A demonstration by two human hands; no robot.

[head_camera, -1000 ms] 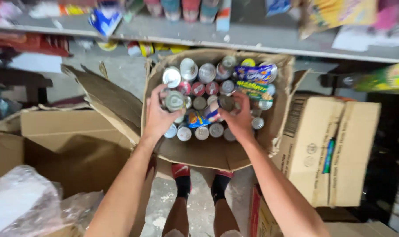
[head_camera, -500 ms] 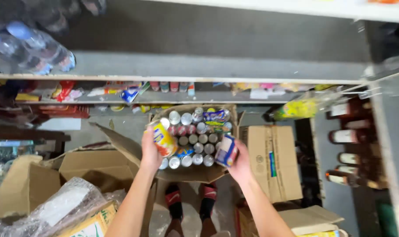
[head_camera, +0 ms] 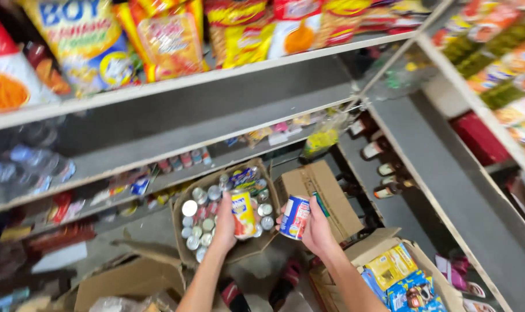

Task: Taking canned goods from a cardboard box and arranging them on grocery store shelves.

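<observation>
Gripping a yellow can (head_camera: pixel 243 214) in left hand (head_camera: pixel 226 224), blue-and-white can (head_camera: pixel 295 216) in right hand (head_camera: pixel 319 230), above open box of cans (head_camera: pixel 184 245)

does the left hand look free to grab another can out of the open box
Probably not as things stand: the left hand is closed around a yellow can, though it hangs right over the open box, nothing between.

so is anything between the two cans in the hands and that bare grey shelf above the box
Nothing visible: the left hand holds a yellow can, the right hand a blue-and-white can, and the grey shelf above lies open.
</observation>
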